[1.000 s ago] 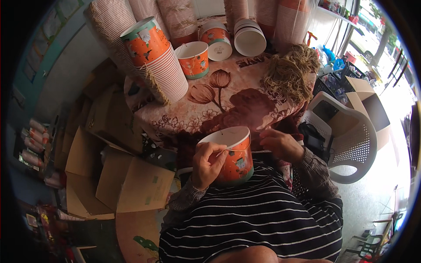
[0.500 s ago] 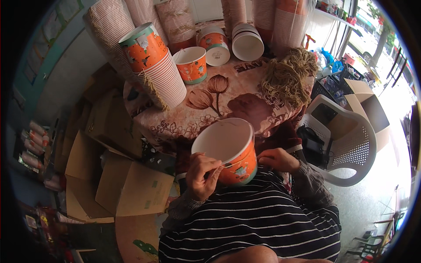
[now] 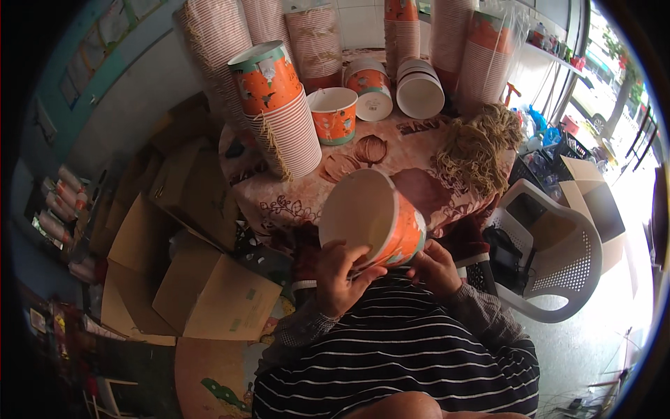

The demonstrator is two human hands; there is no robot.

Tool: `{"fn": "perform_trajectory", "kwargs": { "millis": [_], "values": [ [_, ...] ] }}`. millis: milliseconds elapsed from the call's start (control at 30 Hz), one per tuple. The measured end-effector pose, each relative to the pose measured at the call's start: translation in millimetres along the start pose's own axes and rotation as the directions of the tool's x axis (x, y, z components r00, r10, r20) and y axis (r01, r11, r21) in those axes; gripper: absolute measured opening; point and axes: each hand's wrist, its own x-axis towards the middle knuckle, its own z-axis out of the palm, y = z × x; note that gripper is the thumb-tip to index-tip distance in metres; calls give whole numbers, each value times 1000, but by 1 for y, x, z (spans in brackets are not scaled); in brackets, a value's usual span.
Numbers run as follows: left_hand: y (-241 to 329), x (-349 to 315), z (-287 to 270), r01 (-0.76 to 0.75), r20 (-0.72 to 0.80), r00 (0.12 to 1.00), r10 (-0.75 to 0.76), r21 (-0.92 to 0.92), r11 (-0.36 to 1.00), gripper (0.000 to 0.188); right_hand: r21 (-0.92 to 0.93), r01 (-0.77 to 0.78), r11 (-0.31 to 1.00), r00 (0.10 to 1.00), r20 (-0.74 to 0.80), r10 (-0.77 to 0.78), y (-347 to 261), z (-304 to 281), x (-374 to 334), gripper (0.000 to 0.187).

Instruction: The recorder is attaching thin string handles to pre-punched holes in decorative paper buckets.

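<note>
The orange paper bucket (image 3: pixel 401 234) is held tilted above the lap, in front of the table's (image 3: pixel 262 199) near edge, its white mouth turned up and toward the left. The left hand (image 3: pixel 343 278) grips it at the near side of the rim, thumb and fingers closed about the edge; the right hand (image 3: pixel 434 269) is at the base with fingers curled, though whether it truly grasps or merely rests against the wall, I cannot tell. The likeliest trouble is a slip: if the right hand bears little, most of the weight hangs from one edge, and the bucket could swing round or drop onto the striped garment (image 3: pixel 398 349). A hard pinch by the left hand could also crease the rim, since the wall looks like thin card. On the table, the tall stack of buckets (image 3: pixel 283 133) leans, so a knock against it could bring it down onto the upright bucket (image 3: pixel 333 115) beside it. The cord heap (image 3: pixel 478 150) near the right edge lies in a loose tangle; tugging one strand could drag others along and pull part of it over the side.
</note>
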Motion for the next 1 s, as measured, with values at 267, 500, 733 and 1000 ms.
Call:
{"fn": "perform_trajectory", "kwargs": {
  "millis": [267,500,733,1000],
  "values": [
    [-24,-20,17,0,16,1000,-4,203,979,51,-284,227,932,972,15,-232,-18,15,-3,13],
    [-23,-20,8,232,-90,964,-251,-179,956,21,-310,339,888,939,50,-341,-25,35,11,14],
    [-54,40,-35,238,-39,851,-524,-860,450,19,-606,617,502,692,113,-713,-70,24,85,10],
    [-126,192,-141,192,-26,906,-421,-864,466,17,-664,642,-383,186,620,-763,-226,165,170,14]
  ]
}}
